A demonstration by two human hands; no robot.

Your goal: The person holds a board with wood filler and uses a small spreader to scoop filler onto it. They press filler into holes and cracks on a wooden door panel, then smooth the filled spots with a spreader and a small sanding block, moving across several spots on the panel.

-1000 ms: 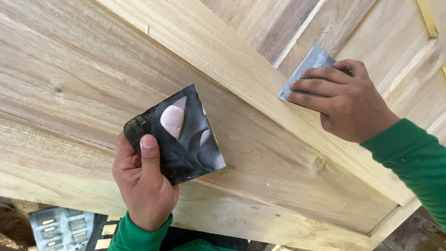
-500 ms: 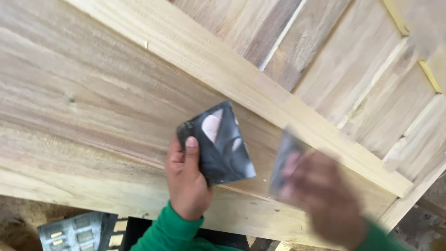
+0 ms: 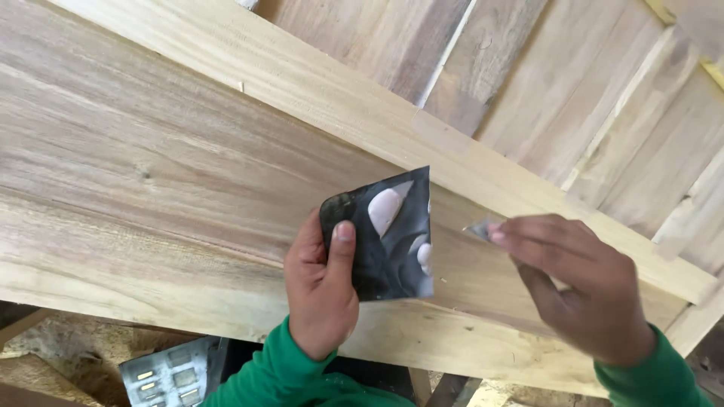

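Head view: left hand (image 3: 323, 290) grip clamps black pad (image 3: 385, 234), right hand (image 3: 581, 286) grip pinches scraper (image 3: 481, 228)

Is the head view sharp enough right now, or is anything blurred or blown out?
Head view: soft, even daylight, no glare on the wood panel; left hand and dark square sheet sharp; right hand slightly soft, the grey scraper at its fingertips blurred.

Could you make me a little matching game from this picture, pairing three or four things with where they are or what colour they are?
Things:
1. left hand
2. right hand
3. pale putty
4. sleeves

Descriptions:
A. green
B. dabbed on the dark square sheet
C. pinching the sheet's lower left corner, thumb on top
D. holding a small grey scraper over the wooden panel

Pairs: 1-C, 2-D, 3-B, 4-A
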